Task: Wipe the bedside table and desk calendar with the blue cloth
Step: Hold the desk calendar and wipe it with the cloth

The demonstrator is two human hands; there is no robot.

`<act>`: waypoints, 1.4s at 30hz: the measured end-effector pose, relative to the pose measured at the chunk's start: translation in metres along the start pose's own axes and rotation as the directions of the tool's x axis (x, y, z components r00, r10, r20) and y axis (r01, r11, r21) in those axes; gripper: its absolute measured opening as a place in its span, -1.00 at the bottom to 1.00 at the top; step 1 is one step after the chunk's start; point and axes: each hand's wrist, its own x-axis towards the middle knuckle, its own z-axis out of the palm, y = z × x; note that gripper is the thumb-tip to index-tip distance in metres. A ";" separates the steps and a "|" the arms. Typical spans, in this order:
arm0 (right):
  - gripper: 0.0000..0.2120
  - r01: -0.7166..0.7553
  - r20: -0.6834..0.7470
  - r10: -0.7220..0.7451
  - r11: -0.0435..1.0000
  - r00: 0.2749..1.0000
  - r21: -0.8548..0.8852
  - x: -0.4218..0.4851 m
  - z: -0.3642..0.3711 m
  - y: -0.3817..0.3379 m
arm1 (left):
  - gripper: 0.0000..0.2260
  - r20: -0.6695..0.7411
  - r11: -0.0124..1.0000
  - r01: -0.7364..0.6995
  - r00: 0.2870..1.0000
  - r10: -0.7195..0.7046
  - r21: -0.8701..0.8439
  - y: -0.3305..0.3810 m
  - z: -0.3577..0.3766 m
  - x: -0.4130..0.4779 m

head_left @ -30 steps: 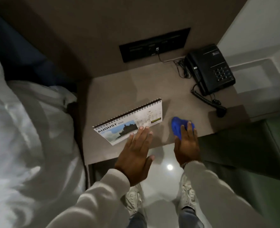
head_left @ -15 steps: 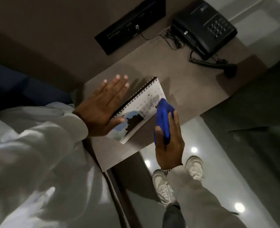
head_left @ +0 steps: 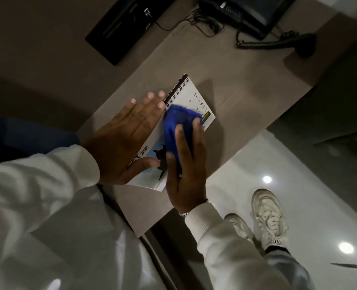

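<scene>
Head view: right hand (head_left: 186, 164) clamped on soft blue cloth (head_left: 178, 122), pressing calendar (head_left: 196, 99) lying mid-tabletop (head_left: 246, 101). Left hand (head_left: 125, 139) flat, fingers apart, pins the light, slide-prone calendar's left edge.

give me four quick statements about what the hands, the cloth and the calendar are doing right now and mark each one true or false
1. The right hand presses the blue cloth onto the desk calendar. True.
2. The left hand is lifted clear of the calendar. False: it lies flat on the calendar's left part.
3. The calendar lies on the bedside table. True.
4. The telephone stands on the calendar. False: it is apart, at the table's far end.
</scene>
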 end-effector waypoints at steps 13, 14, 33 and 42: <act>-0.55 -0.166 -0.186 0.173 0.985 0.967 0.051 -0.013 0.032 -0.007 | -0.21 -0.003 0.996 -0.014 1.000 0.013 -0.087 0.003 0.000 0.000; -0.54 -0.134 -0.207 0.147 0.988 0.967 0.073 -0.006 0.032 -0.009 | -0.21 0.002 0.996 -0.012 1.000 0.012 -0.093 0.003 -0.001 0.000; -0.50 -0.304 -0.224 0.302 0.952 0.926 0.027 0.000 0.031 -0.001 | -0.22 -0.034 0.995 -0.009 0.999 0.006 -0.097 0.002 0.003 0.000; -0.47 -0.222 -0.230 0.237 0.971 0.944 0.091 0.000 0.034 -0.010 | -0.21 -0.011 0.995 -0.031 0.999 0.030 -0.099 -0.001 0.007 0.000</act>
